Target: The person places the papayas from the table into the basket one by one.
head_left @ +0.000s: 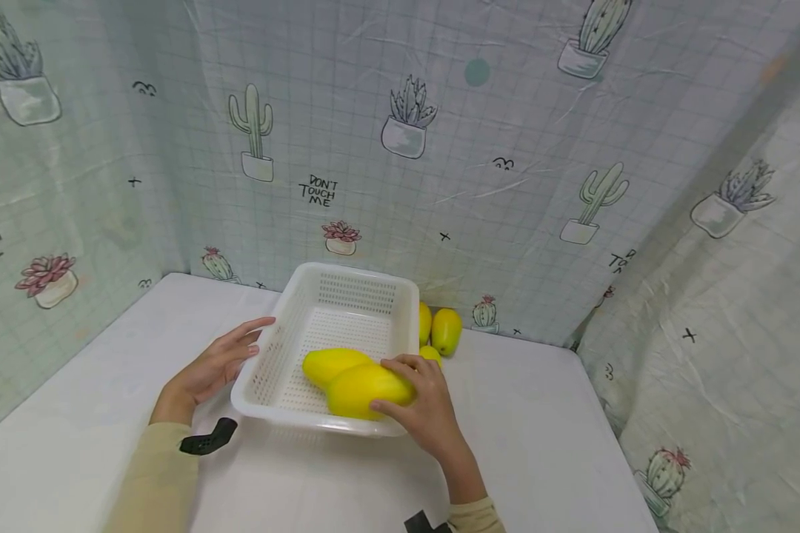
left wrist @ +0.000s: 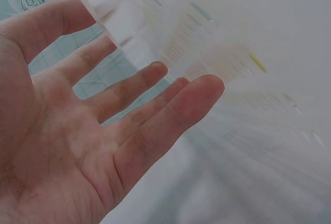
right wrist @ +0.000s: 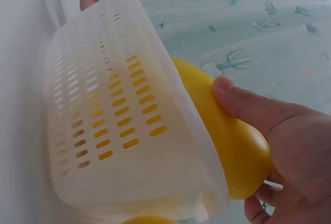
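A white perforated plastic basket (head_left: pixel 347 314) rests on the table. My right hand (head_left: pixel 427 400) grips a large yellow mango (head_left: pixel 367 391) at the basket's near right corner, thumb on one side and fingers on the other. In the right wrist view this mango (right wrist: pixel 235 146) rises above the rim, and more yellow shows through the slots. Another yellow mango (head_left: pixel 330 363) lies inside the basket, partly behind the held one. At the left wall, my left hand (head_left: pixel 220 364) has its fingers extended, fingertips right at the basket's side (left wrist: pixel 170 38) in the left wrist view.
Just outside the basket's right wall are several more mangoes, one (head_left: pixel 447 331) fully visible and others partly hidden by the basket and hand. The white table (head_left: pixel 527 429) meets a cactus-print curtain (head_left: pixel 480 207) at the back and sides.
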Demonstrator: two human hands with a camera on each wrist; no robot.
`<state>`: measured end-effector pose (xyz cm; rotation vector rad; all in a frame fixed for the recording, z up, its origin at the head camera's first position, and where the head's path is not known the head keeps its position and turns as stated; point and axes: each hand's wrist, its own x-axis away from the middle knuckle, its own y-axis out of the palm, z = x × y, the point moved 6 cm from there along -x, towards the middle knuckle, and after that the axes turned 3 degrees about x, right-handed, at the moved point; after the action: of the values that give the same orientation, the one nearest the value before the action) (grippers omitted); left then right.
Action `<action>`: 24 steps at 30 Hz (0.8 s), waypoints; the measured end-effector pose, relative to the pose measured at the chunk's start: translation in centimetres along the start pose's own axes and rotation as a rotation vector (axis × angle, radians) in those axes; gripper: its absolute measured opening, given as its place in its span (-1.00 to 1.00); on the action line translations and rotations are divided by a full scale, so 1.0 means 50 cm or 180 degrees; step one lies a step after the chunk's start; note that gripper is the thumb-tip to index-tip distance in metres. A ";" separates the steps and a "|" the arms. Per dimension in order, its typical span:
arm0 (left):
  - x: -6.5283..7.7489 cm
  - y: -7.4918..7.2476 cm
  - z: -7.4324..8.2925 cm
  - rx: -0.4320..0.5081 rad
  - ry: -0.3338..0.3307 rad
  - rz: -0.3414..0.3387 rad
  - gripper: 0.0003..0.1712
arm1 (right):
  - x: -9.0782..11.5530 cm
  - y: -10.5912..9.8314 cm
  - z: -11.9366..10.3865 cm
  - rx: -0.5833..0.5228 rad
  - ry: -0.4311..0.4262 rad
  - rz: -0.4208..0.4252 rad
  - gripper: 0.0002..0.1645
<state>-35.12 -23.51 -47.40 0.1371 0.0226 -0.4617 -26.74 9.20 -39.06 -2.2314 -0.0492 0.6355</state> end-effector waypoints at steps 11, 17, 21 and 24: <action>-0.002 -0.001 0.001 -0.0060 -0.0060 0.0069 -0.40 | 0.001 0.008 0.007 -0.0084 0.0216 -0.0090 -0.40; -0.001 -0.002 0.000 0.0006 -0.0105 0.0063 -0.39 | 0.002 0.014 0.008 -0.0080 0.0268 -0.0121 -0.45; -0.001 0.000 0.001 0.0032 -0.0068 0.0028 -0.39 | 0.002 0.016 0.009 -0.0099 0.0273 -0.0115 -0.45; -0.001 0.001 0.003 0.0001 -0.0061 0.0035 -0.39 | 0.001 0.017 0.008 -0.0100 0.0243 -0.0111 -0.46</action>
<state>-35.14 -23.50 -47.25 0.1332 0.0030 -0.4519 -27.02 8.90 -39.91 -2.2781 -0.0597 0.5335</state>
